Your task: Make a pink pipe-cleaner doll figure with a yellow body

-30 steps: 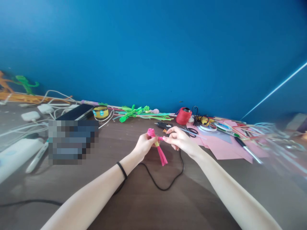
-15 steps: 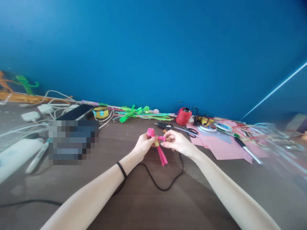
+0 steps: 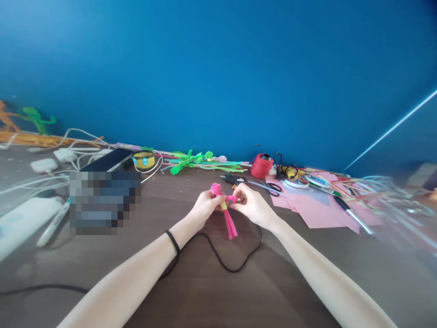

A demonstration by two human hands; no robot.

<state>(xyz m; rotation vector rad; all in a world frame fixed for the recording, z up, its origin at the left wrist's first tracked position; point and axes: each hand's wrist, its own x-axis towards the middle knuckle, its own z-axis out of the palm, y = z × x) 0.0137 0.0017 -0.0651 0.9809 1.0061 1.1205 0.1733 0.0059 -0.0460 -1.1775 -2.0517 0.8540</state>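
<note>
A pink pipe-cleaner figure (image 3: 230, 223) with a yellow middle is held over the dark tabletop. It has a coiled head at the top, several loose strands hanging below and a coiled arm pointing right. My left hand (image 3: 206, 204) is closed around its middle, thumb across the front. My right hand (image 3: 248, 203) pinches the end of the coiled arm, where a small yellowish tip shows between thumb and fingers. Just behind the hands lies a black glue gun (image 3: 235, 179), its black cord (image 3: 228, 269) looping in front of me.
Green pipe cleaners (image 3: 186, 163) lie along the blue wall. A red thread spool (image 3: 261, 166), scissors (image 3: 274, 188), pink paper (image 3: 316, 213) and a pen (image 3: 353, 214) are to the right. Left stand a blurred-out dark device (image 3: 105, 200), white chargers (image 3: 44, 165) and cables.
My right hand has shifted its fingers slightly at the end of the coiled arm. The hanging pink strands have swung a little toward me and left. My left hand keeps its hold.
</note>
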